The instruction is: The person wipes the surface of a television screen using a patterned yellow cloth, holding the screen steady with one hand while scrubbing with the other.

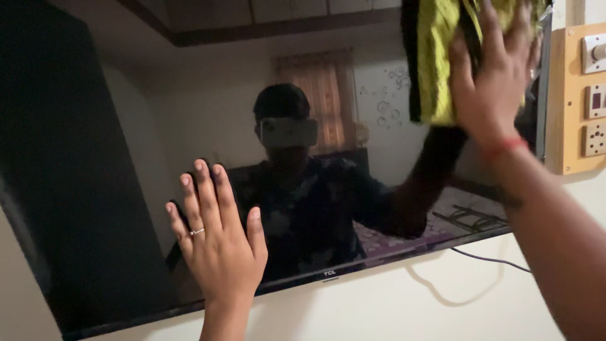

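Television: a big flat television (126,189) hangs on the wall, black glass switched off, and it sits tilted in this view, its lower edge running up from left to right.
Left hand: the left hand (218,243) is flat against the glass near the bottom edge, left of the middle, fingers straight, close together and pointing up, gripping nothing.
Ring: there's a thin ring (197,232) on one finger of that hand.
Right hand: up at the top right corner of the glass, the right hand (489,76) is spread wide, palm pressing a cloth against the screen.
Cloth: a yellow-green cloth (439,57), bunched under the right palm, with a loose fold hanging down to the left of the hand; a darker strip runs along its left side, though whether that's part of the cloth or only its mirror image in the glass I can't quite tell.
Wristband: a red thread band (505,148) circles the right wrist.
Reflection: the dark glass mirrors the room behind, with a curtained window (322,95) glowing orange and a patterned bed cover (404,237).
Cable: a thin dark cable (489,259) trails out from under the television's lower right edge and across the cream wall.
Switchboard: just right of the television, a wooden switchboard (577,95) carries pale switches and sockets.
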